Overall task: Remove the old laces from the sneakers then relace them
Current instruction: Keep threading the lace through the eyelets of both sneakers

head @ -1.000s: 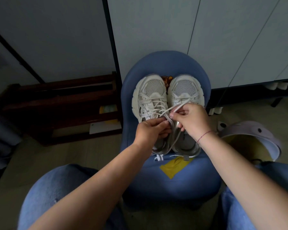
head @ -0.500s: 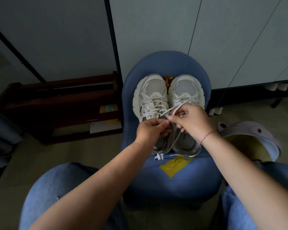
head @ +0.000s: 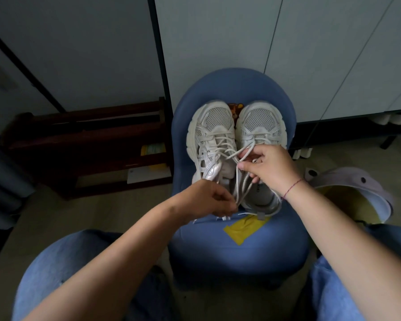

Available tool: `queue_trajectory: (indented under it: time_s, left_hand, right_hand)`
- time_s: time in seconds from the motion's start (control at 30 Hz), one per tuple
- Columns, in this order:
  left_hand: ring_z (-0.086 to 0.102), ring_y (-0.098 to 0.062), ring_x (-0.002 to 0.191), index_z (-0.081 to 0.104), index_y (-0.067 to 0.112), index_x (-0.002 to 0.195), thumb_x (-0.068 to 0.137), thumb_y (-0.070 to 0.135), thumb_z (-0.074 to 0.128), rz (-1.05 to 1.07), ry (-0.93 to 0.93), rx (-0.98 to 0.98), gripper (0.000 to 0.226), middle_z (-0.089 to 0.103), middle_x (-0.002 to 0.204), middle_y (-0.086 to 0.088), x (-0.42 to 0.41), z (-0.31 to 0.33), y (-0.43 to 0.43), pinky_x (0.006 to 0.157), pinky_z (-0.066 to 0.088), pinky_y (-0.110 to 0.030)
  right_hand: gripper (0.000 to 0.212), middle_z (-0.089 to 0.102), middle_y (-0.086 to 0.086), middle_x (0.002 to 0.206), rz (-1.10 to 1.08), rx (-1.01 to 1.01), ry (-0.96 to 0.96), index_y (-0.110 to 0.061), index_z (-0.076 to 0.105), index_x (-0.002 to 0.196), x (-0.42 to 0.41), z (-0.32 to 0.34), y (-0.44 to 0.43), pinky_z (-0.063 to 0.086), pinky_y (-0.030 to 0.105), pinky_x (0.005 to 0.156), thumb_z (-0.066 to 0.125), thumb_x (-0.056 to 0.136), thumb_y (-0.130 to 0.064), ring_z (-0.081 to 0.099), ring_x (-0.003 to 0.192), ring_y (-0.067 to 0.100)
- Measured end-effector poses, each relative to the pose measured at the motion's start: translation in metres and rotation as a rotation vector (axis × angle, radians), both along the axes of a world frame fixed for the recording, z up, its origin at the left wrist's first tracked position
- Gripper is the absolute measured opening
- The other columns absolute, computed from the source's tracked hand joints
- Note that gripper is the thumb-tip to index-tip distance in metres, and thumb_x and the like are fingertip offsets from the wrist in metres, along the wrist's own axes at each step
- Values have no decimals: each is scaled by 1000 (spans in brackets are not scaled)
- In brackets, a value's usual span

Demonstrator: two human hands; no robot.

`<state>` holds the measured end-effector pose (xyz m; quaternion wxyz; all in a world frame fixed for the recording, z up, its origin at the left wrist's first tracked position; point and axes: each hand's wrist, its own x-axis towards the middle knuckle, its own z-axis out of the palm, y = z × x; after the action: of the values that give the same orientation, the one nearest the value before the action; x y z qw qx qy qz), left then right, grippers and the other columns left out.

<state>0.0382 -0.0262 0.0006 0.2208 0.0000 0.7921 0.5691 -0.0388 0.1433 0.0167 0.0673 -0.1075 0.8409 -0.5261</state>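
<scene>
Two white sneakers stand side by side, toes away from me, on a blue stool. The left sneaker keeps its crossed laces. Over the tongue of the right sneaker my right hand pinches a white lace. Strands of that lace run down and left to my left hand, which pinches them near the shoes' heels. The rear half of the right sneaker is partly hidden by my right hand.
A yellow patch marks the stool seat in front of the shoes. A dark wooden rack stands to the left, a lilac-and-yellow tub to the right. White cabinet doors rise behind. My denim-clad knees flank the stool.
My left hand has drawn back toward me and to the left, pulling lace strands out to a longer length. My right hand has stayed over the right sneaker.
</scene>
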Motion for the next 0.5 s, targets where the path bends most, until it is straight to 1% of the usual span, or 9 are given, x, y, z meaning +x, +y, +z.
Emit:
queue_trajectory:
  time_s: [0.03,0.1,0.17,0.23,0.27,0.33,0.4,0.43,0.5]
  left_hand:
    - [67,-18,82,72,1,94,89,4,69,26,-21,41,7,72,93,-19,0,0,-1,79,57,-23]
    - [67,-22,85,69,-1,102,90,3,66,162,-65,180,13,70,96,-20,-1,1,3,79,57,-25]
    - [68,-20,85,67,2,105,95,8,60,259,-139,363,13,70,97,-15,-5,3,13,80,57,-26]
    - [71,-16,80,66,1,106,99,16,55,361,-232,555,19,72,94,-11,-8,6,25,78,58,-26]
    - [71,-15,76,66,0,105,100,19,54,416,-254,598,23,73,89,-10,-9,7,29,77,58,-25]
    - [71,-12,66,66,2,97,100,20,55,493,-250,621,21,73,78,-6,-9,8,35,68,59,-22]
    - [69,-10,57,65,5,90,99,14,55,527,-231,633,16,71,69,-4,-8,8,36,57,57,-19]
    - [68,-10,55,65,5,89,99,11,55,516,-222,612,15,70,68,-4,-7,8,36,55,56,-19]
    - [68,-10,57,66,7,88,98,11,58,436,-201,502,13,71,68,-3,-6,7,33,58,56,-21]
  right_hand:
    - [10,56,-13,41,0,2,5,-7,69,89,0,0,0,43,15,39,72,80,-3,50,37,1]
    - [10,56,-14,41,0,14,15,-7,69,88,1,1,-1,43,15,38,73,80,-4,51,36,1]
    - [10,57,-13,42,-2,25,30,-8,69,88,1,1,-1,41,14,38,73,80,-5,51,35,1]
    - [11,57,-10,47,-13,46,58,-9,71,89,2,1,-1,41,14,38,75,79,-6,51,36,0]
    - [11,57,-10,49,-18,56,68,-9,71,88,2,1,-2,41,14,38,75,78,-7,51,36,0]
    - [11,57,-10,49,-23,60,68,-8,72,89,1,-1,-2,42,16,38,75,78,-7,52,37,1]
    - [12,58,-9,53,-24,51,62,-6,72,90,0,-3,-2,44,18,39,75,78,-7,52,39,2]
    - [13,58,-9,54,-21,48,63,-6,72,91,-1,-4,-2,44,19,40,75,78,-7,52,40,2]
    - [13,58,-10,53,-15,38,60,-6,72,91,-2,-5,-1,47,21,41,75,78,-6,52,41,3]
